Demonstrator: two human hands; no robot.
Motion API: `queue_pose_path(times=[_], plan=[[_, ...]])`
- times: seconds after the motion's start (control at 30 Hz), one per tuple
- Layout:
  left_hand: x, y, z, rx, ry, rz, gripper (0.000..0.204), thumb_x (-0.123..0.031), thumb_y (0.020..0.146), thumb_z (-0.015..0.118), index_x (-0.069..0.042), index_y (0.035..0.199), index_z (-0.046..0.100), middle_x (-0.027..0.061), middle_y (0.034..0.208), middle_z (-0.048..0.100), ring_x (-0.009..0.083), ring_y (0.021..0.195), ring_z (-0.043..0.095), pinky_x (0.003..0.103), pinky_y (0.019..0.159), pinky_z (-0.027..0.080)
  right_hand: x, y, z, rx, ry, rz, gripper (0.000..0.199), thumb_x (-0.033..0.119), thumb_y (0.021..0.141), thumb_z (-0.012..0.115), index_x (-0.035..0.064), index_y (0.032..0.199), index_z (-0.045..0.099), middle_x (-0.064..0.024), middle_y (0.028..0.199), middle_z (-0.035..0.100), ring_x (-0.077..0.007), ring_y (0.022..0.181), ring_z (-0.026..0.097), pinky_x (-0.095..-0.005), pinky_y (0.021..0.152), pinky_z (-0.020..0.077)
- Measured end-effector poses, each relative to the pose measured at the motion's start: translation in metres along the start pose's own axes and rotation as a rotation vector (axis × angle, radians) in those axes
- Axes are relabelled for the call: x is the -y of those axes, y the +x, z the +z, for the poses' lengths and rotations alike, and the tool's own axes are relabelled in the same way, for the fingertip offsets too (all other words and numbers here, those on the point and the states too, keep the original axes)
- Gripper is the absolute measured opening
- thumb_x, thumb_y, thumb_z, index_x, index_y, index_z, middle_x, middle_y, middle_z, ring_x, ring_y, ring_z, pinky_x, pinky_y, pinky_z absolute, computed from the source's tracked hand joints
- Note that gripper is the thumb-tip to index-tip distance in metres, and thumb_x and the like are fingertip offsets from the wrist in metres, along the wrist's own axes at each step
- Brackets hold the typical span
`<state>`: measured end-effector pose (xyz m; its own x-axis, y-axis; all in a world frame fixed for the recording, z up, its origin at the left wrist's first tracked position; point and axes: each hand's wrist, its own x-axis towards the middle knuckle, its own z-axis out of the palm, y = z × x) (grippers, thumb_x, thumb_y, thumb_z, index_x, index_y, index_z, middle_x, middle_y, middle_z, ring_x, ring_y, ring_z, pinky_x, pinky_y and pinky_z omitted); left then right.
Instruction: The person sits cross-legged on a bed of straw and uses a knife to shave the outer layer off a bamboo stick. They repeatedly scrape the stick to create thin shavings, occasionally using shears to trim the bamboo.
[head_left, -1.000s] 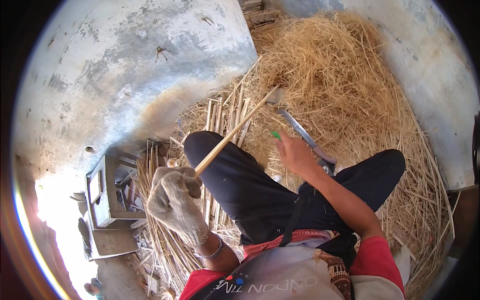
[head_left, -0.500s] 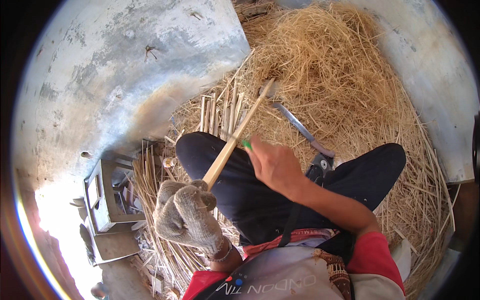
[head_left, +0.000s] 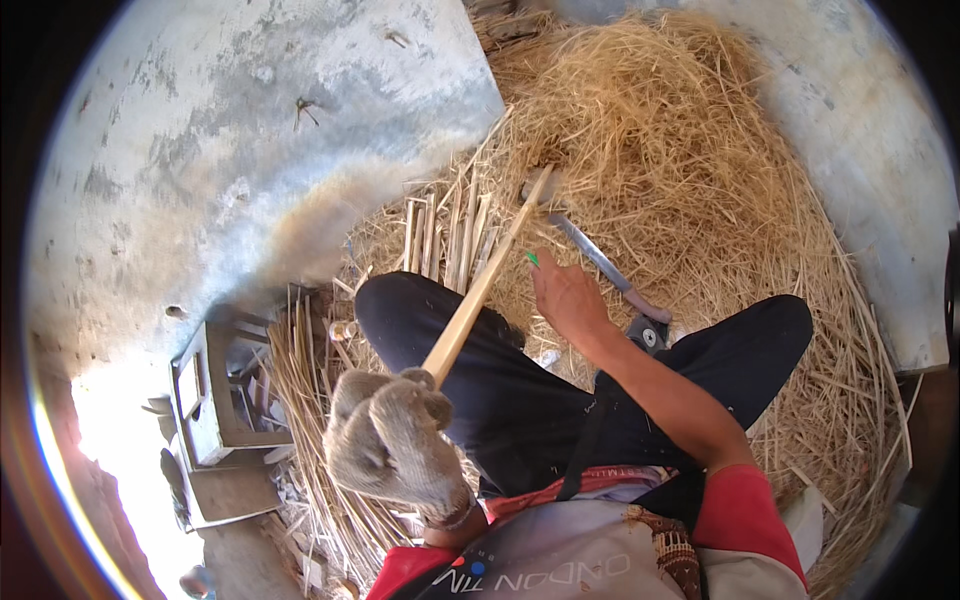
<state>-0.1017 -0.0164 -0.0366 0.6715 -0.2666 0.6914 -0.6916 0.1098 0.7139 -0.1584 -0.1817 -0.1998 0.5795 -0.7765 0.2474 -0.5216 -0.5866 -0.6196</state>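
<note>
A knit work glove covers my left hand (head_left: 390,430), which is closed round the near end of a long pale bamboo strip (head_left: 470,312). The strip slants away over my left thigh, its far tip against a grey block (head_left: 541,186) at the edge of the straw. To the right of the strip, apart from it, my bare right hand (head_left: 572,300) is closed on a small green-handled knife (head_left: 532,258); only its green part shows clearly. Beyond that hand a large knife (head_left: 600,262) with a wooden handle lies on the shavings.
Fine shavings (head_left: 660,120) are heaped at the far side. Split bamboo pieces (head_left: 445,235) lie beyond my left knee, with longer strips (head_left: 300,380) beside it. A worn wooden frame (head_left: 230,400) stands at the left, near the stained wall (head_left: 250,130).
My right hand has moved away from the strip, farther out and to the right, with the knife. My gloved left hand and the strip's near end have shifted slightly right.
</note>
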Motion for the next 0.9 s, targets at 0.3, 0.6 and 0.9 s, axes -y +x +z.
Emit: queue_pose_path(times=[0.3, 0.6, 0.9], plan=[[-0.001, 0.01, 0.007, -0.106, 0.057, -0.109, 0.049, -0.021, 0.098, 0.058, -0.004, 0.053, 0.049, 0.004, 0.045, 0.045, 0.0133, 0.04, 0.049, 0.025, 0.043, 0.04, -0.013, 0.009, 0.012, -0.015, 0.023, 0.013, 0.017, 0.016, 0.098, 0.058, 0.0012, 0.104, 0.053, -0.0222, 0.058, 0.058, -0.043, 0.054, 0.061, -0.0525, 0.051, 0.0478], [0.014, 0.011, 0.0, -0.19, -0.033, -0.163, 0.045, -0.024, 0.097, 0.061, -0.002, 0.059, 0.053, 0.0044, 0.046, 0.045, 0.012, 0.04, 0.047, 0.023, 0.036, 0.036, -0.046, 0.02, 0.042, 0.014, 0.028, -0.001, 0.018, 0.014, 0.097, 0.052, -0.0016, 0.105, 0.052, -0.0256, 0.06, 0.058, -0.0439, 0.058, 0.063, -0.0517, 0.054, 0.0512], [0.011, 0.016, 0.0, -0.227, -0.011, -0.189, 0.046, -0.026, 0.097, 0.062, -0.003, 0.059, 0.049, 0.0056, 0.051, 0.048, 0.0132, 0.042, 0.05, 0.023, 0.037, 0.038, -0.007, 0.022, 0.038, 0.077, 0.173, 0.055, 0.023, 0.014, 0.096, 0.054, -0.0045, 0.11, 0.052, -0.0273, 0.074, 0.066, -0.0457, 0.07, 0.067, -0.0545, 0.061, 0.0524]])
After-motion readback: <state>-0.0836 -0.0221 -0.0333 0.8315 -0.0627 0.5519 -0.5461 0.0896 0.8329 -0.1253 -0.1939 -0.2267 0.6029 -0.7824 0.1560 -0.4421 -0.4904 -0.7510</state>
